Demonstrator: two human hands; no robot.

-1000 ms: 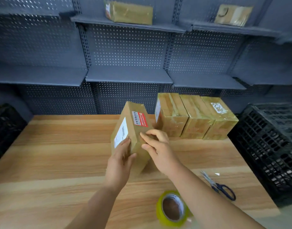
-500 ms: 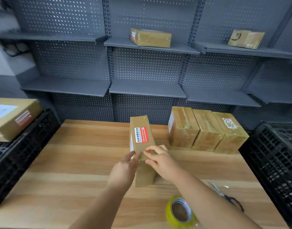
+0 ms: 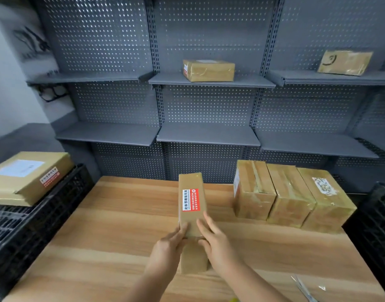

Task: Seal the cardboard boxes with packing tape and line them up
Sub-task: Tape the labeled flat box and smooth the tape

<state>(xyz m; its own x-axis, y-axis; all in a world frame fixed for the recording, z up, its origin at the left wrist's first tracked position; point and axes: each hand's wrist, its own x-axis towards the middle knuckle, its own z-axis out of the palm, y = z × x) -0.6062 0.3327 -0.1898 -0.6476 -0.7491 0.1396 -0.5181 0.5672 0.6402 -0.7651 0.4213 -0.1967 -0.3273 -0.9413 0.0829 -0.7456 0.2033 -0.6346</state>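
Well, narrow box [image 3: 190,184]: on its thin edge on the table [image 3: 122,214], apart from the taped row [image 3: 291,192].
Left hand [image 3: 165,251], right hand [image 3: 217,247]: straight fingers pressed flat against it.
Risk: tall and thin, it could topple.

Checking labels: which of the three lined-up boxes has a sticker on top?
Rightmost box, beside the crate; left box and middle box show only tape there.

A wooden table [image 3: 100,236] carries a narrow box [image 3: 192,199] standing on its edge at the centre. At 2 o'clock, three taped boxes [image 3: 291,197] sit side by side, touching. At 5 o'clock, scissors [image 3: 303,288] lie near the front edge.
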